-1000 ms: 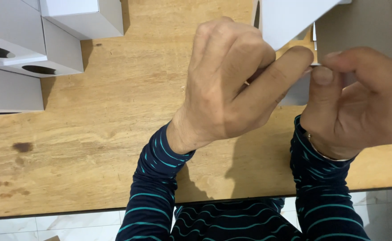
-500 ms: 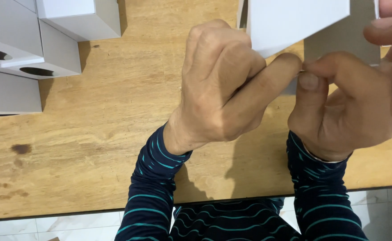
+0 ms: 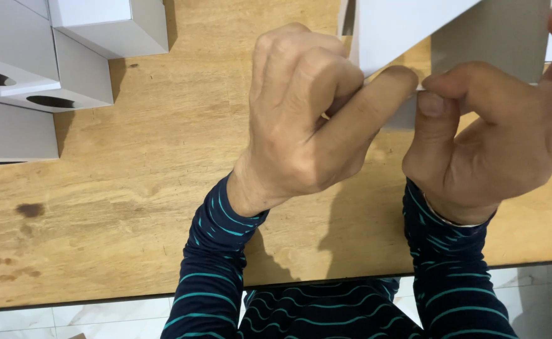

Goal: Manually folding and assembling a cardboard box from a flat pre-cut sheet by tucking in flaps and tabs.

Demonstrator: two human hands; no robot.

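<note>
Both hands work a white card box (image 3: 401,28) held just above the wooden surface (image 3: 150,188), top right of view. Left hand (image 3: 301,125) is curled nearly shut, fingers folded in, thumb stretched out w/ its tip pressed on the box's lower edge. Right hand (image 3: 496,132) pinches the same spot from the other side, thumb and forefinger closed on a small flap or corner; the two thumbs almost touch. Box runs out of frame at top, so its full shape can't be told.

Step in hand, as I judge it: folding or tucking a flap at the box corner, i.e. mid-assembly. Next move prob. calls for a firm, even press along the crease while the other hand steadies the panel, so the card doesn't buckle.

Top left, well apart: several finished-looking white boxes (image 3: 68,69), two w/ oval cut-outs. Striped dark sleeves (image 3: 216,263) cover both forearms.
</note>
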